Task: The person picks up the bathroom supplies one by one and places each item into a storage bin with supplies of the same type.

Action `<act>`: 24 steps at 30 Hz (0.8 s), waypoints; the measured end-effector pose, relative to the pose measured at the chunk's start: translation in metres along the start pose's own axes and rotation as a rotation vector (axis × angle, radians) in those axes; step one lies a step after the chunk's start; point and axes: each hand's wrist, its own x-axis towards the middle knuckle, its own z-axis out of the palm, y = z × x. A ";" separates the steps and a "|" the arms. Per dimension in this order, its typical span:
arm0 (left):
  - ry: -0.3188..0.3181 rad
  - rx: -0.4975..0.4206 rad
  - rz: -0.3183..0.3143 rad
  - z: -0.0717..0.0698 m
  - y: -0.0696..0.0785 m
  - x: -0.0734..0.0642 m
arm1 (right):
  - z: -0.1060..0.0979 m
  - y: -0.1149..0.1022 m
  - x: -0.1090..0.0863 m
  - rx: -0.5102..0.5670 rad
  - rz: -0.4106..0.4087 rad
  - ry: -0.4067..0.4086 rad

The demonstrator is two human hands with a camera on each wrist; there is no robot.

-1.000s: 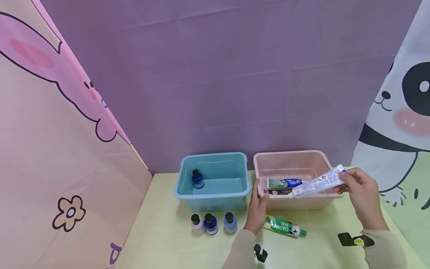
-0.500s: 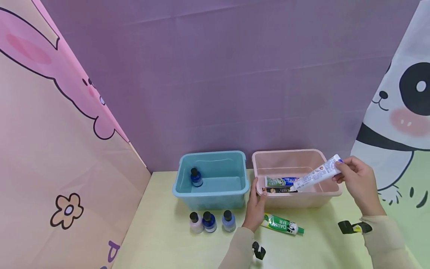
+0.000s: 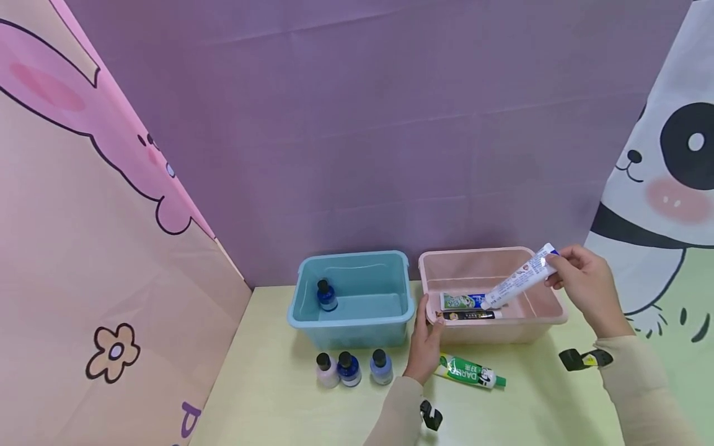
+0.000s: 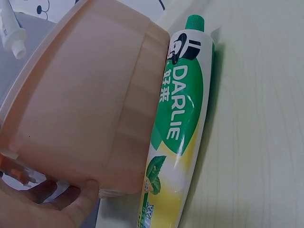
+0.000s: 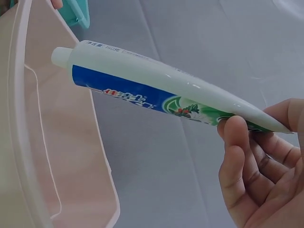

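In the head view my right hand (image 3: 588,285) pinches a white and blue toothpaste tube (image 3: 519,282) by its flat end. The tube slants cap-down over the pink plastic bin (image 3: 496,334). In the right wrist view the tube (image 5: 142,88) shows a blue and green label. My left hand (image 3: 424,347) holds the bin's left front corner, thumb on the front wall. Inside the bin lie a green and blue toothpaste tube (image 3: 462,301) and a black one (image 3: 468,315). A green and yellow Darlie toothpaste tube (image 4: 175,104) lies on the table along the bin's front.
Left of the pink bin stands a blue plastic bin (image 3: 351,325) holding a dark blue bottle (image 3: 327,297). Before it stand a pale pink bottle (image 3: 327,373), a dark blue bottle (image 3: 349,371) and a light blue bottle (image 3: 382,370). A purple cloth backdrop (image 3: 357,136) rises behind.
My right hand has risen slightly and shifted left, tilting the held tube more steeply with its cap farther inside the pink bin. The left hand has stayed at the bin's corner.
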 end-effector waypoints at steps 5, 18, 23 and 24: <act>0.000 0.001 -0.006 -0.001 0.000 -0.001 | 0.002 -0.004 0.006 -0.077 -0.026 -0.020; 0.002 0.016 0.015 -0.003 0.001 -0.001 | 0.003 -0.004 0.025 -0.174 -0.047 -0.059; -0.001 0.016 0.023 -0.002 0.001 -0.001 | 0.005 -0.005 0.033 -0.216 -0.058 -0.071; -0.001 0.013 0.021 -0.002 0.001 -0.001 | 0.005 -0.005 0.035 -0.217 -0.059 -0.074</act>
